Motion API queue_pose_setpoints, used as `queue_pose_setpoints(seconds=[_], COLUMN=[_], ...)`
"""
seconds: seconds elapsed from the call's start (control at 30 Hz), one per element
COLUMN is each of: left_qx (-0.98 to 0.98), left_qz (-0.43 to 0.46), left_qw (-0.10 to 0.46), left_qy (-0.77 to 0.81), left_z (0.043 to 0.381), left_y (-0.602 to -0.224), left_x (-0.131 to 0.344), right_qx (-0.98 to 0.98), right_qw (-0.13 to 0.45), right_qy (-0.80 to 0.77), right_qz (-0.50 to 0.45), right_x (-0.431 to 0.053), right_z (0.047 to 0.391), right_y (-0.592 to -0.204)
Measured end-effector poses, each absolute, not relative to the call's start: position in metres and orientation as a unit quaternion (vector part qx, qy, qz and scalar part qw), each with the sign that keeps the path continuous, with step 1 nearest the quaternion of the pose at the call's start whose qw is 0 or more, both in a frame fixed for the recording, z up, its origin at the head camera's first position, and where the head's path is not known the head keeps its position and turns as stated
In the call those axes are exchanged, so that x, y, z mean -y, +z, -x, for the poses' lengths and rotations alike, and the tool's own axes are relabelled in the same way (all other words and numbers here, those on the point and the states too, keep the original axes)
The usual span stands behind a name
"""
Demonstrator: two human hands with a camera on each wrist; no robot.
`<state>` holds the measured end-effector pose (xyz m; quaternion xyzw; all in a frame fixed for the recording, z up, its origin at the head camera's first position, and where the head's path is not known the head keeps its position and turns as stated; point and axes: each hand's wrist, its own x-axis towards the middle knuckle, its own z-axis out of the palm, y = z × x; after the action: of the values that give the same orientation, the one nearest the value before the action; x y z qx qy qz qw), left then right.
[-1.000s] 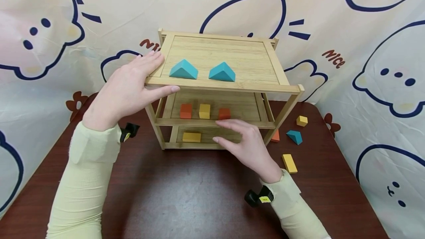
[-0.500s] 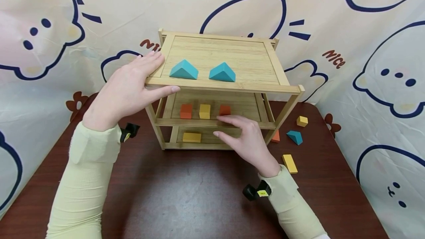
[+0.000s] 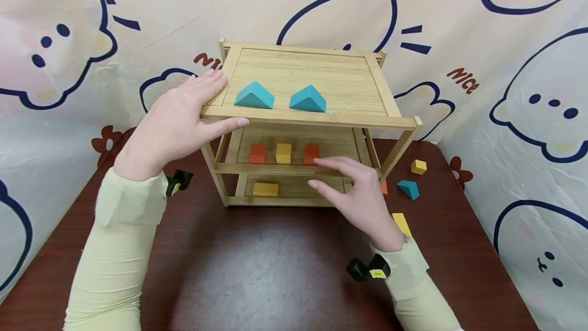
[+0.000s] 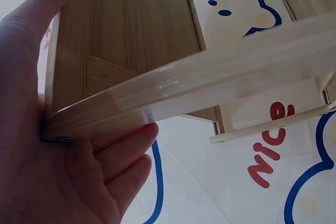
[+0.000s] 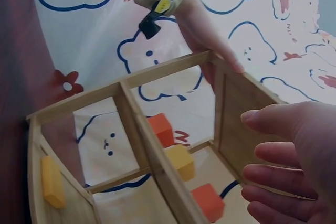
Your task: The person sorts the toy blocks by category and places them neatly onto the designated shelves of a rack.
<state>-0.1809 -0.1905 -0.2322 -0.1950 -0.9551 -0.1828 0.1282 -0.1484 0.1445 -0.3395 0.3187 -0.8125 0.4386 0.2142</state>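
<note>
In the head view, a three-tier wooden shelf rack (image 3: 303,68) stands on the table. My left hand (image 3: 172,121) grips its upper front-left corner, thumb along the front rail and fingers over the left end. The left wrist view shows the corner rail between thumb and fingers. My right hand (image 3: 360,195) hovers before the middle tier, fingers apart and holding nothing. Its index fingertip overlaps the right-hand red block (image 3: 311,154). In the same row sit a yellow block (image 3: 283,154) and another red block (image 3: 257,153). Two blue triangular blocks, left (image 3: 254,95) and right (image 3: 308,99), rest on top.
A yellow rectangular block (image 3: 265,189) lies on the bottom tier. Right of the rack, on the dark table (image 3: 257,269), are a yellow cube (image 3: 418,167), a blue triangular block (image 3: 408,189), a yellow rectangular block (image 3: 401,222) and a partly hidden orange block (image 3: 384,187). Printed cloth hangs behind.
My right hand has drawn away to the right, and more of the right-hand red block shows. The left hand keeps its hold on the rack's corner.
</note>
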Motion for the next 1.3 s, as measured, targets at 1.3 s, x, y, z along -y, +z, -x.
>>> queue_pose_setpoints(seconds=[1.3], left_qx=[0.954], left_qz=[0.196], left_qw=[0.130], left_qy=[-0.187], left_z=[0.181], left_y=[-0.233], left_x=[0.191], right_qx=[0.794], right_qw=[0.337], right_qy=[0.478], right_qz=[-0.165], right_x=[-0.217], right_z=[0.123], right_y=[-0.304])
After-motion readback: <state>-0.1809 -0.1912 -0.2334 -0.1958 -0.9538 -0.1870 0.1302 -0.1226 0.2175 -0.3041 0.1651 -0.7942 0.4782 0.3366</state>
